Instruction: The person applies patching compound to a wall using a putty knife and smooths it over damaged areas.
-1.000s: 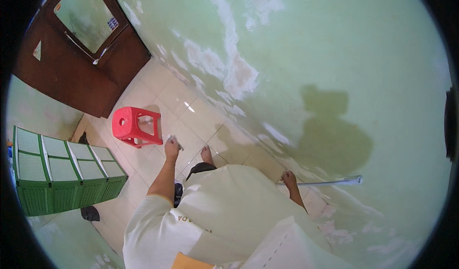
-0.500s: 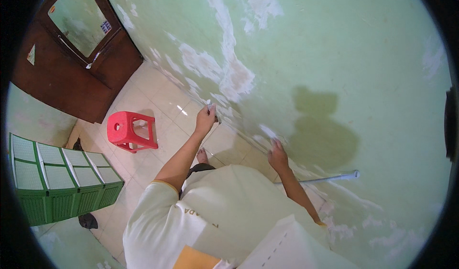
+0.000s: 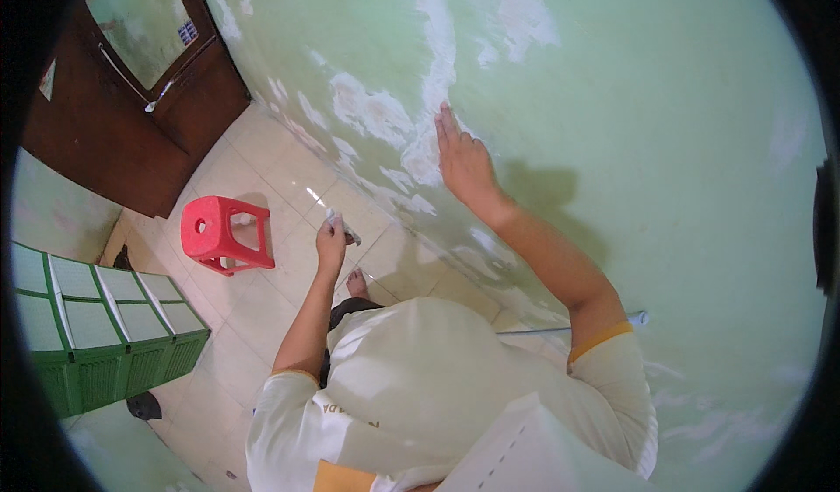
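The right hand [image 3: 465,161] is partly open and holds nothing, two fingers stretched toward the far end, their tips against the long, rough white patch [image 3: 434,50] on the pale green painted wall [image 3: 682,125]. To its left, over the cream tiled floor [image 3: 236,304], the left hand [image 3: 331,245] grips a small, flat grey tool [image 3: 353,237] with whitish stuff on it. Farther left stands a red plastic stool [image 3: 206,243] with a round hole in its seat.

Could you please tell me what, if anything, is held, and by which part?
The left hand grips a small object; which part is unclear. The right hand holds nothing visible.
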A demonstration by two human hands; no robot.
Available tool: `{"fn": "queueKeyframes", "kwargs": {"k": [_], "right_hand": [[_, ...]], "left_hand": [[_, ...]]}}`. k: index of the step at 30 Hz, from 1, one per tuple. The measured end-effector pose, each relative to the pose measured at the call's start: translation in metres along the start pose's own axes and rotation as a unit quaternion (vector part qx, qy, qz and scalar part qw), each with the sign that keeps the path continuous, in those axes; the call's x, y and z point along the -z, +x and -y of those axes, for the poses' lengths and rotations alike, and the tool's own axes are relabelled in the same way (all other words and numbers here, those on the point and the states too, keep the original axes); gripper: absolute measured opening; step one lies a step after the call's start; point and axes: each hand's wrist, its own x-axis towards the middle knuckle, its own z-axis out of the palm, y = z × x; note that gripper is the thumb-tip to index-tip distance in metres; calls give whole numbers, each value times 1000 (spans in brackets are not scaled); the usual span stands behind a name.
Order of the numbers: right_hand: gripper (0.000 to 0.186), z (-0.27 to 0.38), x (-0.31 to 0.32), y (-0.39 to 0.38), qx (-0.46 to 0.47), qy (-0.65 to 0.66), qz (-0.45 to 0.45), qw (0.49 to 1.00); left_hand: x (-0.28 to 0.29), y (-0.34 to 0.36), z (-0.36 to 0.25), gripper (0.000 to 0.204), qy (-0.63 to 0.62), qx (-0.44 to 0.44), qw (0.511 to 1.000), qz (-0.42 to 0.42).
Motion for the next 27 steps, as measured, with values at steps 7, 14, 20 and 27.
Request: {"fn": "queueKeyframes", "kwargs": {"k": [7,14,20,27], "right_hand": [[62,-10,-20,23,0,-73,29,997],[61,-9,-29,18,8,-121,65,991],[58,-7,-18,19,18,-143,104,984],[50,-13,-13,11,19,-30,58,998]], "left_hand": [[34,-1,26,40,18,25,998,-47],[28,7,21,39,-2,13,999,-47],[4,16,11,38,-5,20,1000,-22],[-41,27,-14,35,-11,-13,999,39]]}}
